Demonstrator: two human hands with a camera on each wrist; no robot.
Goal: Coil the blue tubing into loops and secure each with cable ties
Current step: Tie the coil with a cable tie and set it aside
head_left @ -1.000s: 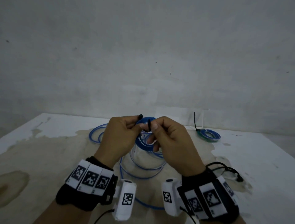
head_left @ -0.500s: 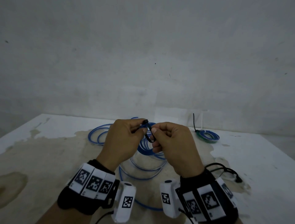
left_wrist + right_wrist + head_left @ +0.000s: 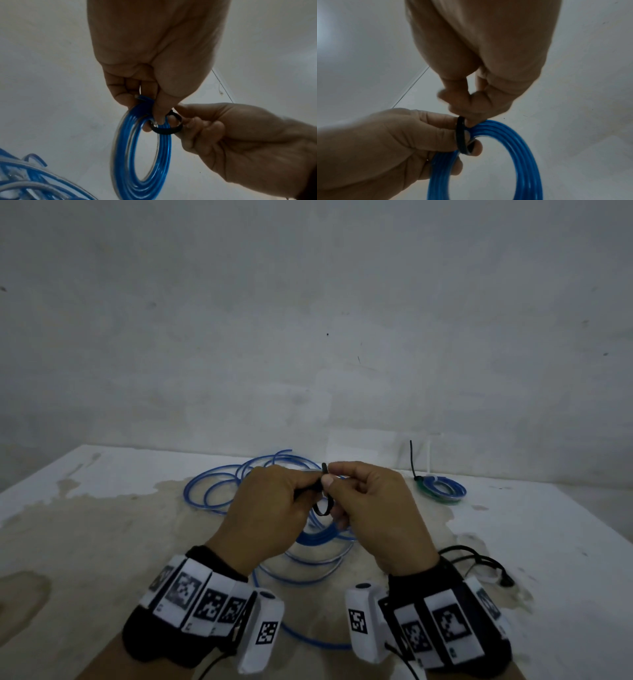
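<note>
A small coil of blue tubing (image 3: 142, 155) hangs upright from my left hand (image 3: 308, 487), whose fingers and thumb grip its top. A black cable tie (image 3: 165, 130) forms a loose ring round the coil's strands just below that grip. My right hand (image 3: 330, 482) pinches the cable tie's (image 3: 323, 506) upper end between thumb and forefinger, right against the left fingertips. From the right wrist, the cable tie (image 3: 461, 136) stands edge-on against the coil (image 3: 513, 148). More loose blue tubing (image 3: 212, 491) lies in wide loops on the table beyond and beneath my hands.
A finished blue coil (image 3: 443, 489) lies at the back right of the stained white table (image 3: 102, 542), its black tie tail (image 3: 412, 460) pointing up. A black looped cable (image 3: 479, 563) lies by my right wrist. A grey wall stands close behind the table.
The tie's two ends, held apart a second ago, have come together into a ring round the coil. Both hands have sunk a little toward the table.
</note>
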